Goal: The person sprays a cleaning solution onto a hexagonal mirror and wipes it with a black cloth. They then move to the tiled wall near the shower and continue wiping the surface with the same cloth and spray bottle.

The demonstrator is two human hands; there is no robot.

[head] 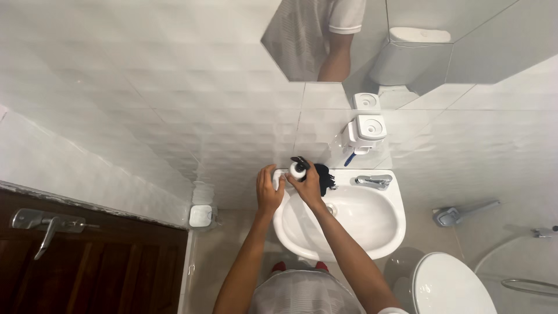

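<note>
A small white bottle with a black pump top (298, 167) stands at the back left corner of a white wash basin (383, 232). My right hand (309, 185) wraps around the bottle's lower part from the right. My left hand (269, 187) rests on the basin's left rim beside the bottle, its fingers curled against a small white object there. A dark cloth (325, 176) lies on the rim just right of my right hand.
A chrome tap (374, 181) sits at the basin's back right. A white holder (365, 132) hangs on the tiled wall below a mirror (372, 40). A toilet lid (447, 285) is at the lower right, a wooden door (87, 261) with a metal handle at the left.
</note>
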